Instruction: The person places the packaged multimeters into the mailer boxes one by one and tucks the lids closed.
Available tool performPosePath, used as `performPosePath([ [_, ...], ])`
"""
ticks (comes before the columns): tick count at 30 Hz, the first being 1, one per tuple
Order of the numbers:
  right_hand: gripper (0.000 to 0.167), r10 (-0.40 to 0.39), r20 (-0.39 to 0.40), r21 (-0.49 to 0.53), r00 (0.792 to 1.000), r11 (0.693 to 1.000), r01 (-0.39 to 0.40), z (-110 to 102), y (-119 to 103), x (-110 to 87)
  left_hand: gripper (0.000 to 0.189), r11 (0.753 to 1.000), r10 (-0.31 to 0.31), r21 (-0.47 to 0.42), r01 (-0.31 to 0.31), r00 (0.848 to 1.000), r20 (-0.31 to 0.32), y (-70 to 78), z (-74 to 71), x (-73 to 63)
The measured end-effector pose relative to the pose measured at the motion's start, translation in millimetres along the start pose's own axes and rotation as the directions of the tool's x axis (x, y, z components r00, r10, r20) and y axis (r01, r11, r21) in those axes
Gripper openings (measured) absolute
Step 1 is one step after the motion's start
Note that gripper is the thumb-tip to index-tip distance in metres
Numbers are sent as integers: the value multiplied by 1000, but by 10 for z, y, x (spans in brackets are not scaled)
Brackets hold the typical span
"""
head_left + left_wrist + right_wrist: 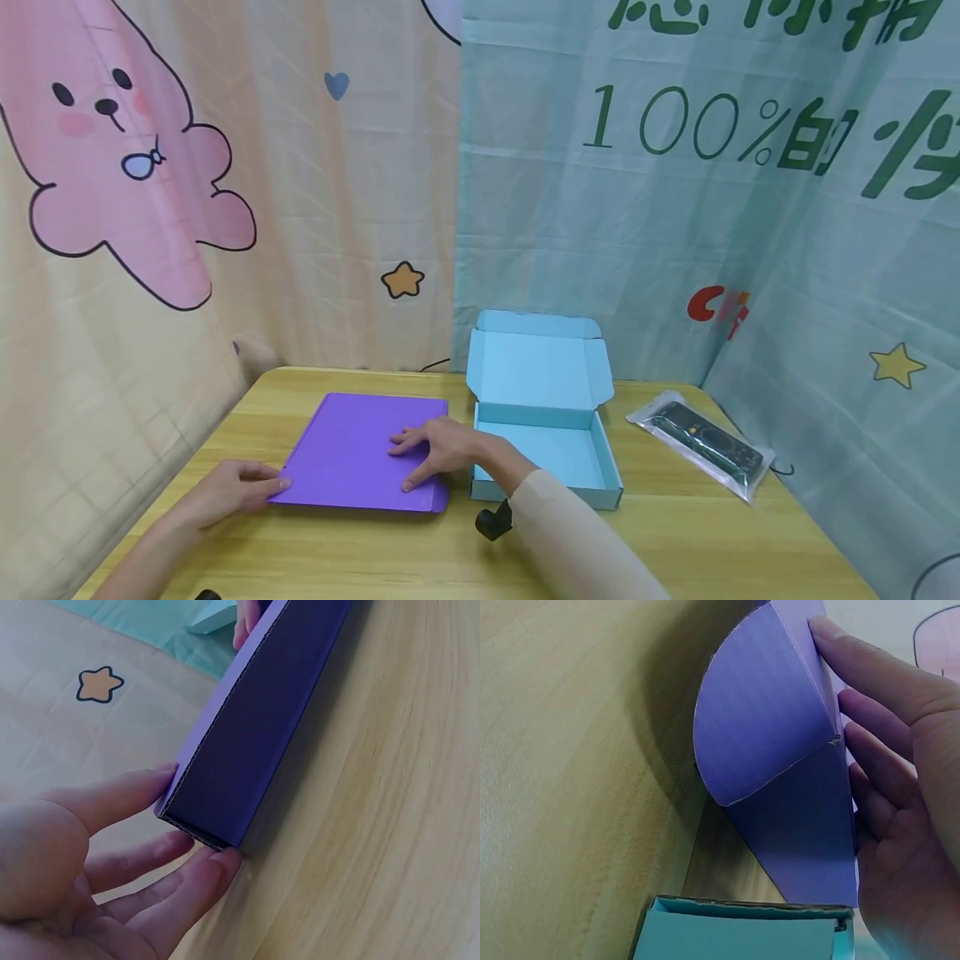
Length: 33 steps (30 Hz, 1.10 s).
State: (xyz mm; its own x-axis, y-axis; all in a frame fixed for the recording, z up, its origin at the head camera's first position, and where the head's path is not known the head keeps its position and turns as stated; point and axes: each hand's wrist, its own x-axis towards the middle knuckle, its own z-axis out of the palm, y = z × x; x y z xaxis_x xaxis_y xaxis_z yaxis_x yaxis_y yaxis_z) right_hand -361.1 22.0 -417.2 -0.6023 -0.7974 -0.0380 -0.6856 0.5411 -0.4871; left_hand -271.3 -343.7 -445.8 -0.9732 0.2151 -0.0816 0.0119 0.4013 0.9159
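Observation:
A flat purple cardboard box (352,450) is at the left of the table. My left hand (232,492) pinches its near left corner; in the left wrist view the thumb lies on the top face and the fingers (202,889) are at the lower edge. Fingers spread, my right hand (442,446) rests on the box's top towards the right side. From the right wrist, a rounded purple flap (761,712) sticks out at the box's end, beside the right hand (907,772).
An open light-blue box (543,498), lid raised, stands just right of the purple one. Farther right lies a dark object in a clear plastic bag (708,442). Printed curtains (360,183) hang behind the wooden table (720,533).

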Motion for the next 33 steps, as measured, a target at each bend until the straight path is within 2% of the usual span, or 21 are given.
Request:
performPosePath([
  [3,63,-1,0,-5,1000,1000,1,-5,-1,1,47,996,31,-79,-27,998,50,-43,-34,-13],
  [9,63,2,5,-8,1000,1000,-2,-2,-12,-3,41,981,42,-194,-22,994,98,-77,-47,-45],
  [13,63,11,9,9,1000,1000,-11,-13,-20,-8,40,978,38,-208,-12,992,119,-61,-60,-31],
  [19,63,5,4,3,1000,1000,-5,-11,-16,-4,34,991,23,-130,-11,995,93,-58,-61,-13],
  [23,63,-15,-6,-11,1000,1000,15,6,-6,-4,32,995,48,-86,-41,996,81,-66,-49,-26],
  [26,63,-37,-16,-37,999,999,37,10,-3,-10,37,997,65,-47,-62,995,75,-55,-50,-27],
  [29,63,-50,-38,-51,998,998,48,8,-7,-21,47,997,70,19,-71,997,29,-2,-60,-9],
  [33,59,-62,-90,-46,994,997,58,5,-20,-54,56,980,127,163,-116,990,-61,110,-63,36],
])
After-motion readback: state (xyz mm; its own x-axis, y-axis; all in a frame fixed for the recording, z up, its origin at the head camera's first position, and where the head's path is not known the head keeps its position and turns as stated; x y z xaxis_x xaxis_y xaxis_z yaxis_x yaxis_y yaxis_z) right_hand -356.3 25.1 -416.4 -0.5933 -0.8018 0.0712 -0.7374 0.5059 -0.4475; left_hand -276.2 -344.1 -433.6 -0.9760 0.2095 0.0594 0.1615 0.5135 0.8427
